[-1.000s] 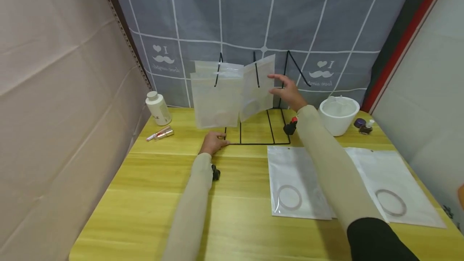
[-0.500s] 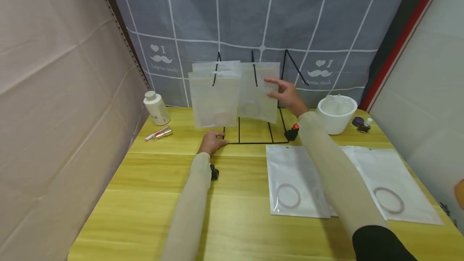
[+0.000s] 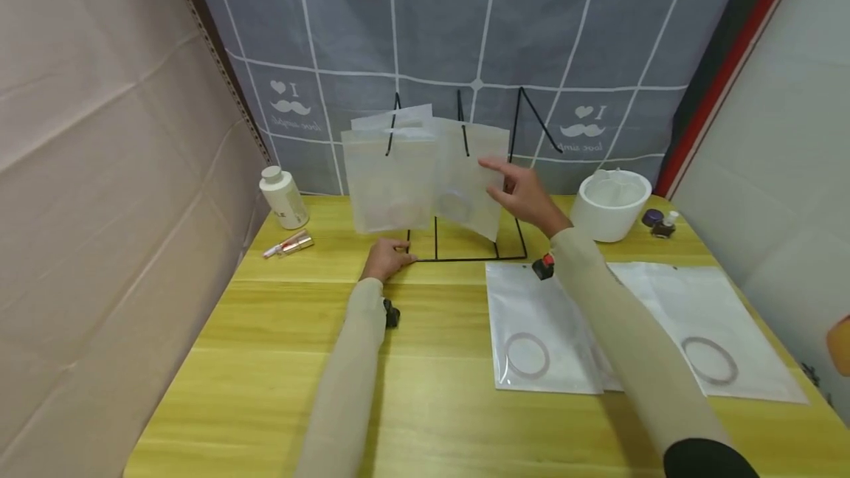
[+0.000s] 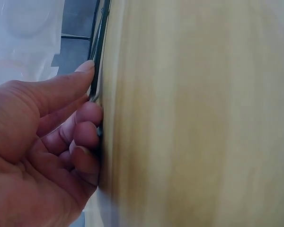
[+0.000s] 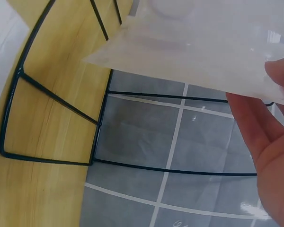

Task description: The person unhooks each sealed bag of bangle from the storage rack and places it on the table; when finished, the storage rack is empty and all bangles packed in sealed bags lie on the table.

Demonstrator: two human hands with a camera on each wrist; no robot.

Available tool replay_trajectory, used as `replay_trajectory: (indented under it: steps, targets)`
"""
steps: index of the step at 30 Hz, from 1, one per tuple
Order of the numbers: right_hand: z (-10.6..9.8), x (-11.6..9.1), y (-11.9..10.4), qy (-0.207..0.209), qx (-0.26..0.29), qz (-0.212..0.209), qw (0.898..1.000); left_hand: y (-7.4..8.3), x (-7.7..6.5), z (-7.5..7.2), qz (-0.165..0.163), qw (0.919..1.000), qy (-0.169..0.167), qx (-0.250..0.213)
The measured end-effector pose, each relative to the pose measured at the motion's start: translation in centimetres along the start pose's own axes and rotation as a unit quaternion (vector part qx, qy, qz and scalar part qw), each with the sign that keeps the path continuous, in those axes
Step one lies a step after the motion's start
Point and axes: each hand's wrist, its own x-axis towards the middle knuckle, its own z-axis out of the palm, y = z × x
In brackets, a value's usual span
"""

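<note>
Head view: the left arm reaches straight ahead, low over the table (image 3: 265, 389), and the left hand (image 3: 387, 259) sits at the near left corner of a black wire rack (image 3: 458, 260), thumb and fingers pinching its base wire. The right arm comes in from the lower right, raised, with the right hand (image 3: 524, 194) at the right edge of a white bag (image 3: 468, 179). Index finger and thumb are spread apart there. The bag hangs on the middle hook (image 3: 465, 140); it is cloudy and see-through, with a ring shape low inside, and it hangs askew, its lower right corner dipping. More white bags (image 3: 388, 179) overlap on the left hook.

Left wrist view: the thumb lies against the dark wire, with the other fingers curled below it beside the tabletop.

Right wrist view: the bag's thin, glossy edge runs across the fingers, partly hiding them; I cannot tell whether they grip it or only touch it.
</note>
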Motion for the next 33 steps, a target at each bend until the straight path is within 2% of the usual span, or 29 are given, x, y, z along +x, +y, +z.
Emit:
replay_trajectory:
  steps: [9,16,25,30,33]
  targets:
    - [-0.2,-2.1,-1.5,0.064,-0.102,-0.077,0.99,-0.2,0.2,0.0,0.004,0.9999,-0.007,-0.011]
    - [-1.1,-3.4,-2.9,0.068,-0.145,-0.117,0.98,-0.6,0.7,0.1,-0.002,0.9999,-0.011,-0.011]
    - [-2.6,-5.5,-5.7,0.066,-0.181,-0.139,0.971,-0.5,0.5,0.0,-0.001,0.9999,-0.01,-0.012]
    - [-3.4,-7.2,-7.6,0.056,-0.171,-0.154,0.971,0.0,0.1,0.0,0.002,0.9999,-0.009,-0.005]
    - [-3.6,-8.5,-8.5,0.033,-0.105,-0.164,0.98,0.2,0.1,0.0,0.001,1.0,-0.008,0.001]
